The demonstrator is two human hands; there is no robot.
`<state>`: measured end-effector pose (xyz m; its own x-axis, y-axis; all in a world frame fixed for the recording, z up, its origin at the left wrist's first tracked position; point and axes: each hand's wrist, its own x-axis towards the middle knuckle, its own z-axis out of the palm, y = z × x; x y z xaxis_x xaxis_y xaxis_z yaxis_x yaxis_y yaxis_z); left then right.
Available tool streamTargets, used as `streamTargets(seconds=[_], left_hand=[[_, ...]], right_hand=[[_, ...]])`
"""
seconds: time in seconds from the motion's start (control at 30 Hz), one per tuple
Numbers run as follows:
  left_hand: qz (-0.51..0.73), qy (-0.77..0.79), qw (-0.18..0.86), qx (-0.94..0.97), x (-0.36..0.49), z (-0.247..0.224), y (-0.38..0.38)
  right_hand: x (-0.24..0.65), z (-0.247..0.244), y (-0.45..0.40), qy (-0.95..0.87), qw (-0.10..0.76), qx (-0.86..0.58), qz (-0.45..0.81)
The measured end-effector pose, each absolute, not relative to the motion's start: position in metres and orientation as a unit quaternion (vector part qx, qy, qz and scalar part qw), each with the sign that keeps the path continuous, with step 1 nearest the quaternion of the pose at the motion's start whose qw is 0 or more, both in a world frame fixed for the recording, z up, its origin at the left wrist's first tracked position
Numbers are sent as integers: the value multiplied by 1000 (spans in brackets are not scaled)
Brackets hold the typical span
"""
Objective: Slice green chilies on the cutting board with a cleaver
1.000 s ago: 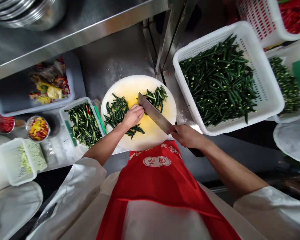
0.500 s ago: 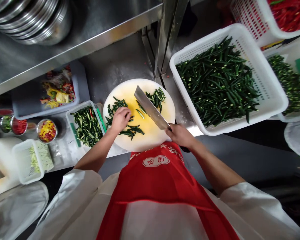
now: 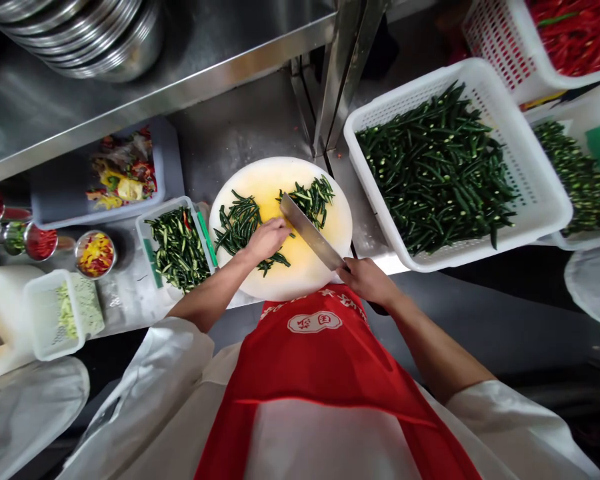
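My right hand [image 3: 365, 280] is wrapped round the handle of a cleaver [image 3: 313, 233], whose blade slants up and left over the round cutting board [image 3: 303, 280]. Close by the blade's left side, my left hand [image 3: 270, 238] is closed with the fingers curled down; they hide whatever they press on or hold, likely part of the green peppers. Long uncut green chili peppers [image 3: 240, 220] lie to the left of that hand and under it. Beyond the blade, on the right of the board, is a pile of cut peppers [image 3: 315, 199].
A white basket of green peppers [image 3: 440, 167] stands at right. To the left are a tub of cut peppers [image 3: 177, 247], a grey tray of scraps [image 3: 157, 193] and a steel cup [image 3: 95, 255]. A metal shelf [image 3: 205, 77] overhangs the back; someone's hand shows at far left.
My left hand has moved right from the loose peppers to beside the blade. The cut pieces that lay mid-board are now out of sight there. The cleaver has shifted slightly right and down.
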<state>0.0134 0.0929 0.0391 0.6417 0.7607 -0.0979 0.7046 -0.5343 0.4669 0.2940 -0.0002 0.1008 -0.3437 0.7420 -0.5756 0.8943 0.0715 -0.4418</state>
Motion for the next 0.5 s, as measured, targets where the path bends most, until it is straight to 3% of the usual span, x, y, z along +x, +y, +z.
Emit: streamTargets(seconds=[0.5], left_hand=[[116, 418, 228, 872, 9, 29, 102]], right_hand=[[294, 135, 13, 715, 119, 547, -418]])
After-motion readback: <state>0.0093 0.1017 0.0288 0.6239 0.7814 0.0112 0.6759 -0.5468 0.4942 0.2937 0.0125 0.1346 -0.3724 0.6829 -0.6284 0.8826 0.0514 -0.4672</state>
